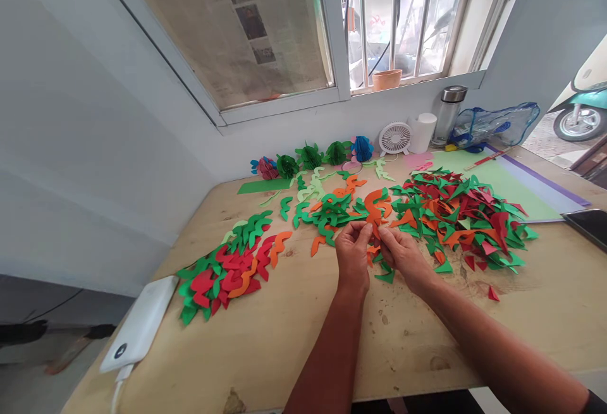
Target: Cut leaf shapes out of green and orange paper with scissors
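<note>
My left hand (353, 251) and my right hand (403, 255) meet over the middle of the table, fingers pinched on an orange wavy paper cutout (374, 204). It rises above my fingertips; its lower end is partly hidden by them. Behind and left of my hands lies a heap of green and orange wavy cutouts (334, 210). To the right spreads a large pile of red, green and orange paper scraps (467, 218). Farther left is a pile of red and green wavy pieces (227, 268), with a few orange ones on it.
A white power bank (140, 325) with a cable lies at the left edge. Along the wall stand folded-paper balls (310, 156), a small fan (395, 138), a white cylinder (422, 133), a glass bottle (448, 117) and a clear pouch (496, 124). A phone (590, 227) rests at right.
</note>
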Demonstrator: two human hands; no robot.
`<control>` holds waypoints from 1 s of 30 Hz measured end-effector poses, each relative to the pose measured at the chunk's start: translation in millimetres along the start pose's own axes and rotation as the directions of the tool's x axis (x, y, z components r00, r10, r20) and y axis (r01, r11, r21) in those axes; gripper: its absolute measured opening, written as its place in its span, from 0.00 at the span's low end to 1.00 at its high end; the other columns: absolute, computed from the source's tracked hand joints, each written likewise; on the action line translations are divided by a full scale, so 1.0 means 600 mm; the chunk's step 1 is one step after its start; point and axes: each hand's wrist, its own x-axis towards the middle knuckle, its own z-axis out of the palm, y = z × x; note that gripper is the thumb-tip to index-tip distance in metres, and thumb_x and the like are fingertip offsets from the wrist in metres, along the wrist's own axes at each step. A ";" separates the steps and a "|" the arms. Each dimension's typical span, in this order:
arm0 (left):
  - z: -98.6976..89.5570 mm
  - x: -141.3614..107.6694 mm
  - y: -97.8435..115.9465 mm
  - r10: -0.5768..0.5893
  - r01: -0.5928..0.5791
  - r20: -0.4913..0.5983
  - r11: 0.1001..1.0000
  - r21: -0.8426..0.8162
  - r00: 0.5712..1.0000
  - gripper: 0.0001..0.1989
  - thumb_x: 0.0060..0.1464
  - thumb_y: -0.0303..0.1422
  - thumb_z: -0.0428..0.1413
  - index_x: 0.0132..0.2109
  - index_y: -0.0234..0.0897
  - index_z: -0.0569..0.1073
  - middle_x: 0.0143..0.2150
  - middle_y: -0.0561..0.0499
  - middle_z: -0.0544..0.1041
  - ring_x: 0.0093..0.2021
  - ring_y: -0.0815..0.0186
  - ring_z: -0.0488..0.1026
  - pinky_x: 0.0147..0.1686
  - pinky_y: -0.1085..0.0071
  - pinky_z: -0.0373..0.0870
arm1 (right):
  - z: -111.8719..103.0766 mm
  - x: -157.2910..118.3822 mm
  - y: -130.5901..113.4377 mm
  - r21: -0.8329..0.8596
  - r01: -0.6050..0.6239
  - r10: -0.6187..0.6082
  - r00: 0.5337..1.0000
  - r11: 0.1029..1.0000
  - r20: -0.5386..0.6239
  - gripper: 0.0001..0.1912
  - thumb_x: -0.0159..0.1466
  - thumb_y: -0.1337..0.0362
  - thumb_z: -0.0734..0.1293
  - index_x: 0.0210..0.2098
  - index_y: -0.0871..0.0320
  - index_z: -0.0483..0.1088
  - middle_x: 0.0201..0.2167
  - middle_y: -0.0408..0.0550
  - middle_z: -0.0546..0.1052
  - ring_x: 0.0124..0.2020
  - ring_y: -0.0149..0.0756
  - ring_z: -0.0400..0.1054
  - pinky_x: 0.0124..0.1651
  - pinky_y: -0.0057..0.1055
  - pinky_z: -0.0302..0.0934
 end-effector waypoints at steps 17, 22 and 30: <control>0.002 -0.002 0.005 -0.014 0.014 -0.001 0.999 -0.033 1.000 0.10 0.44 0.36 0.63 0.27 0.34 0.72 0.25 0.54 0.72 0.24 0.72 0.68 0.30 0.72 0.68 | 0.002 0.000 -0.004 0.019 0.019 -0.018 1.000 1.000 -0.016 0.28 0.56 0.38 0.64 0.19 0.56 0.58 0.13 0.35 0.51 0.15 0.25 0.41 0.17 0.27 0.34; 0.003 -0.002 -0.001 -0.022 0.021 -0.010 0.997 -0.080 1.000 0.11 0.43 0.37 0.63 0.27 0.35 0.71 0.25 0.54 0.72 0.25 0.72 0.68 0.32 0.72 0.68 | 0.002 0.000 -0.007 0.024 0.015 -0.014 1.000 1.000 -0.019 0.28 0.56 0.38 0.65 0.19 0.55 0.58 0.13 0.35 0.51 0.16 0.25 0.40 0.17 0.28 0.34; 0.004 -0.003 -0.006 -0.019 0.017 -0.009 0.993 -0.117 1.000 0.11 0.43 0.36 0.64 0.28 0.34 0.71 0.25 0.55 0.70 0.25 0.73 0.66 0.31 0.73 0.67 | 0.000 0.003 0.005 0.007 0.033 -0.033 0.999 0.999 -0.034 0.27 0.58 0.40 0.64 0.18 0.56 0.59 0.14 0.36 0.52 0.16 0.25 0.41 0.18 0.27 0.34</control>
